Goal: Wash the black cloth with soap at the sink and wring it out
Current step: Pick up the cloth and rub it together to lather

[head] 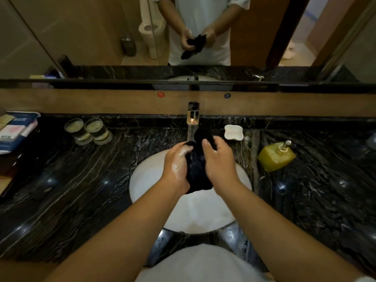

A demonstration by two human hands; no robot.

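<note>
The black cloth [198, 169] is bunched up between both hands, above the white sink basin [203, 216]. My left hand [177, 165] grips its left side, and white soap foam covers the back of that hand and its fingers. My right hand [219, 159] grips the right side, fingers curled over the top of the cloth. A chrome faucet [192, 113] stands just behind the hands. A white soap dish [234, 132] sits right of the faucet. A yellow soap dispenser [275, 156] stands further right on the counter.
The counter is dark marble [81, 180]. Two glasses [89, 130] stand at the back left, with packaged items [16, 129] on a tray at the far left. A mirror [101, 37] above reflects the person holding the cloth.
</note>
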